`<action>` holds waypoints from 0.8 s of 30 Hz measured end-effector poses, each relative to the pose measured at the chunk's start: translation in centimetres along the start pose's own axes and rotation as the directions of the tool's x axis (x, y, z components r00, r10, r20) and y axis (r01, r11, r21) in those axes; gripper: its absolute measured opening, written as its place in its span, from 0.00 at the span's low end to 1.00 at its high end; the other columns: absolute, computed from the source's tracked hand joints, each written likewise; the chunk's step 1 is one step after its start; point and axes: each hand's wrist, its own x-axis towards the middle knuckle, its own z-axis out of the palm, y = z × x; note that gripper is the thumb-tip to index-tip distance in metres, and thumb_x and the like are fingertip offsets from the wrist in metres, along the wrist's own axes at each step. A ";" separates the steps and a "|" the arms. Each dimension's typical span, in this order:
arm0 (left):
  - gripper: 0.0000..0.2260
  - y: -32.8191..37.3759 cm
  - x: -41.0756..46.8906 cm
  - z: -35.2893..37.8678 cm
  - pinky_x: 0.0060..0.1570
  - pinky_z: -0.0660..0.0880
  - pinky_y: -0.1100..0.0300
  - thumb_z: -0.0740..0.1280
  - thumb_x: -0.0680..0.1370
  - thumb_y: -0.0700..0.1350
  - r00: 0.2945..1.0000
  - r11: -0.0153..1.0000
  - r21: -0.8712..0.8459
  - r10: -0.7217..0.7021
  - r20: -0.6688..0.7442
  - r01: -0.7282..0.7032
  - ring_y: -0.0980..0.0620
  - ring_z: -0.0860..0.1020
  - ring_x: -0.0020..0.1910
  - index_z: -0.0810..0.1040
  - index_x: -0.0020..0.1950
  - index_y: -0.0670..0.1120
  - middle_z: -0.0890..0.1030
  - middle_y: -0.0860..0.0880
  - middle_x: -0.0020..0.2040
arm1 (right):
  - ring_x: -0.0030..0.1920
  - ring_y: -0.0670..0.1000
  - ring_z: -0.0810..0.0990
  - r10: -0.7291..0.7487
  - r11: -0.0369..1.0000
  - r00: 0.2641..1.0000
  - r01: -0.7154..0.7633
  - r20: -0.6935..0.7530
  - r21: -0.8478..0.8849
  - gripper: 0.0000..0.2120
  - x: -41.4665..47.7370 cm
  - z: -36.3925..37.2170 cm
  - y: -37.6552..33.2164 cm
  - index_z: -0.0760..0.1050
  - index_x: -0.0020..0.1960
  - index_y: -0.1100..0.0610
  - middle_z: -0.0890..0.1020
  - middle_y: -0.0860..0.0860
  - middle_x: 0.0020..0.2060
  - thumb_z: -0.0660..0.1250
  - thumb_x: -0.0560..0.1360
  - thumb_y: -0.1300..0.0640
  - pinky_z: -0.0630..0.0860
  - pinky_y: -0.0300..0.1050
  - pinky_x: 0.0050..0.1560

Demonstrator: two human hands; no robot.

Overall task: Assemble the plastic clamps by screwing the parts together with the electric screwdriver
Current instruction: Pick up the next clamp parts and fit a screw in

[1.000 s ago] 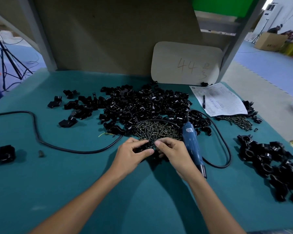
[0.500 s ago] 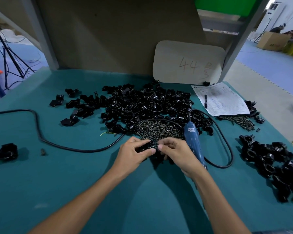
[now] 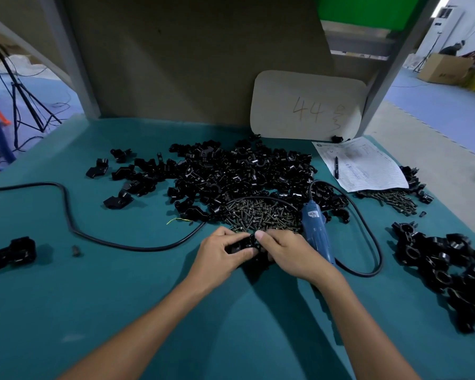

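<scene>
Together your left hand (image 3: 220, 253) and right hand (image 3: 288, 253) pinch one black clamp (image 3: 243, 245) between curled thumbs and fingers, mid-table (image 3: 121, 311), at the near edge of the screw pile (image 3: 261, 215). The electric screwdriver (image 3: 316, 231) lies just beside your right hand.

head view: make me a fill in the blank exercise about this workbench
The left hand and the right hand hold a black clamp part beside the pile of bronze-coloured ____. The blue electric screwdriver lies on the table beside the ____ hand. A pen rests on the sheet of ____.
Missing words: screws; right; paper.
</scene>
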 end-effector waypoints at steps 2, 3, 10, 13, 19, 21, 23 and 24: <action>0.20 0.0 0.0 0.0 0.45 0.69 0.74 0.77 0.72 0.56 1.000 1.000 0.004 -0.004 -0.017 0.004 0.64 0.75 0.47 0.82 0.62 0.55 0.77 0.55 0.48 | 0.43 0.48 0.81 0.013 0.997 0.990 -0.025 -0.139 -0.079 0.21 -0.4 -1.1 0.4 0.76 0.47 0.47 0.82 0.46 0.40 0.56 0.80 0.32 0.80 0.51 0.45; 0.20 0.1 0.0 -0.1 0.45 0.69 0.74 0.77 0.72 0.56 1.000 1.000 -0.001 -0.011 -0.021 0.011 0.64 0.75 0.47 0.82 0.63 0.55 0.77 0.54 0.48 | 0.49 0.50 0.80 0.024 0.985 0.967 -0.065 -0.252 -0.157 0.20 -0.6 -1.8 0.9 0.76 0.53 0.48 0.82 0.47 0.46 0.58 0.79 0.33 0.80 0.50 0.49; 0.22 0.2 -0.1 0.0 0.42 0.70 0.73 0.76 0.71 0.56 1.000 1.000 -0.023 -0.014 -0.011 0.013 0.66 0.74 0.42 0.82 0.63 0.53 0.76 0.54 0.47 | 0.54 0.62 0.79 0.372 0.831 0.887 -0.449 -0.274 -0.328 0.36 -2.4 -4.6 4.3 0.56 0.74 0.54 0.78 0.57 0.59 0.71 0.76 0.41 0.72 0.53 0.49; 0.22 0.1 -0.1 0.0 0.41 0.70 0.73 0.76 0.71 0.57 1.000 1.000 -0.021 -0.009 -0.013 0.009 0.66 0.74 0.42 0.82 0.63 0.53 0.76 0.54 0.47 | 0.48 0.58 0.80 0.340 0.931 0.902 -0.362 -0.265 -0.036 0.23 -2.6 -5.4 4.8 0.67 0.62 0.58 0.80 0.53 0.50 0.73 0.77 0.47 0.77 0.55 0.49; 0.23 0.0 0.0 0.0 0.47 0.71 0.76 0.75 0.72 0.58 1.000 0.999 -0.036 -0.021 -0.009 0.021 0.70 0.76 0.51 0.81 0.65 0.52 0.78 0.60 0.54 | 0.42 0.52 0.84 0.340 0.456 0.902 0.088 -0.265 0.886 0.23 -3.2 -6.0 5.0 0.76 0.60 0.58 0.83 0.53 0.45 0.74 0.71 0.47 0.83 0.48 0.44; 0.23 0.0 -0.1 -0.1 0.50 0.71 0.77 0.75 0.72 0.58 0.999 0.998 -0.056 -0.031 -0.014 0.030 0.71 0.76 0.54 0.81 0.65 0.52 0.80 0.62 0.58 | 0.44 0.52 0.84 0.343 0.212 0.904 0.191 -0.256 0.958 0.22 -2.8 -5.4 4.7 0.73 0.62 0.59 0.85 0.55 0.49 0.72 0.74 0.49 0.83 0.46 0.45; 0.23 0.0 -0.4 -0.1 0.43 0.72 0.75 0.75 0.73 0.58 0.998 0.994 -0.092 -0.062 -0.025 0.060 0.68 0.79 0.42 0.80 0.66 0.54 0.84 0.61 0.53 | 0.43 0.52 0.83 0.366 0.013 0.902 0.243 -0.230 0.970 0.22 -2.3 -4.6 4.3 0.71 0.63 0.58 0.85 0.56 0.48 0.72 0.75 0.49 0.83 0.48 0.46; 0.23 0.0 -0.6 -0.1 0.33 0.70 0.72 0.75 0.73 0.58 0.997 0.990 -0.119 -0.075 -0.029 0.072 0.64 0.74 0.31 0.80 0.67 0.55 0.86 0.58 0.45 | 0.42 0.51 0.83 0.381 -0.065 0.899 0.259 -0.216 0.964 0.23 -2.0 -4.2 4.0 0.72 0.62 0.58 0.85 0.55 0.46 0.73 0.74 0.47 0.83 0.49 0.47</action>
